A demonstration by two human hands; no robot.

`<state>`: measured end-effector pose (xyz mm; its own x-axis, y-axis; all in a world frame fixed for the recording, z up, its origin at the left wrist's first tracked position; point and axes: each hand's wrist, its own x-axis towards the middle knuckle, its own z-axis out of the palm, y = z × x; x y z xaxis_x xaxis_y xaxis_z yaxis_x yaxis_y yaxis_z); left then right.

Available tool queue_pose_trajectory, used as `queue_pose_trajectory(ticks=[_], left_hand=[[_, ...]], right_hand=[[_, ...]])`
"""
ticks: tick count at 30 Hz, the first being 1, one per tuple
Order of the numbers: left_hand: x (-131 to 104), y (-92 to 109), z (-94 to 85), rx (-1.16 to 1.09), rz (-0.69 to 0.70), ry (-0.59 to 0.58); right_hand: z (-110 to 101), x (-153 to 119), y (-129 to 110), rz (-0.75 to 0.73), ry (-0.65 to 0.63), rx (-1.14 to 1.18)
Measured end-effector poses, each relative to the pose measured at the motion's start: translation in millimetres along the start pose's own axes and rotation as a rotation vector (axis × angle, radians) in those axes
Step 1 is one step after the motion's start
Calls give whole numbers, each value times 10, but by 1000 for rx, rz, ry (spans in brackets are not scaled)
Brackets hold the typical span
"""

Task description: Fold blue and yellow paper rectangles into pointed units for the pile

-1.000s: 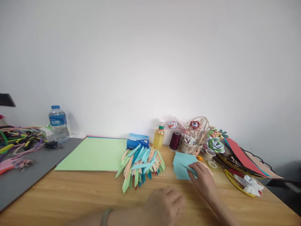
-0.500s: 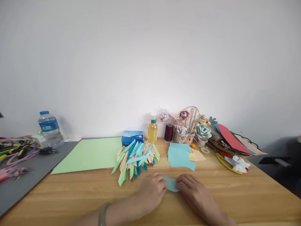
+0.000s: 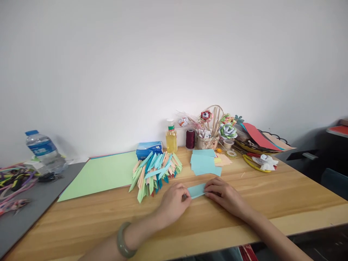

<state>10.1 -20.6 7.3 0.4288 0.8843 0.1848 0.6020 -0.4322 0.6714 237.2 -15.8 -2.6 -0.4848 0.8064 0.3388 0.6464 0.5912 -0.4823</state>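
Note:
A small light-blue paper strip (image 3: pixel 197 190) lies on the wooden table between my two hands. My left hand (image 3: pixel 176 201) pinches its left end, the fingers curled together. At the right end, the closed fingers of my right hand (image 3: pixel 223 193) grip the same paper. Just beyond it rests a stack of light-blue sheets (image 3: pixel 202 163), with peach and yellow pieces (image 3: pixel 223 159) at its right side. Left of the stack is a pile of folded paper strips (image 3: pixel 156 174) in green, blue and peach.
Large green sheets (image 3: pixel 108 174) lie at left. Along the wall stand a tissue pack (image 3: pixel 149 149), an oil bottle (image 3: pixel 172 139), a thread spool (image 3: pixel 190 139) and a flower basket (image 3: pixel 207 143). A water bottle (image 3: pixel 45 148) is far left; a yellow ring (image 3: pixel 252 164) is at right.
The view has shifted, showing more of the table's front edge. The blue paper between my hands now looks like a flatter, straighter strip, still held at both ends.

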Motion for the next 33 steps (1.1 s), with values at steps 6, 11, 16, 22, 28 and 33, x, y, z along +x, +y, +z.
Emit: queue_pose_trajectory(ticks=[6,11,16,22,28,33], left_hand=[[-5,22,24,-29,-147,46],[50,-15,46,-26,-204,31],[76,-30,55,46,-172,47],[71,-21,40,101,-171,26],[70,-24,41,98,-143,10],[59,-12,32,119,-77,5]], right_hand=[[4,-2,13,268,-1,60],[44,18,9,391,38,99],[98,48,26,430,81,109],[146,59,49,421,84,70],[172,35,53,411,102,54],[203,21,39,415,136,27]])
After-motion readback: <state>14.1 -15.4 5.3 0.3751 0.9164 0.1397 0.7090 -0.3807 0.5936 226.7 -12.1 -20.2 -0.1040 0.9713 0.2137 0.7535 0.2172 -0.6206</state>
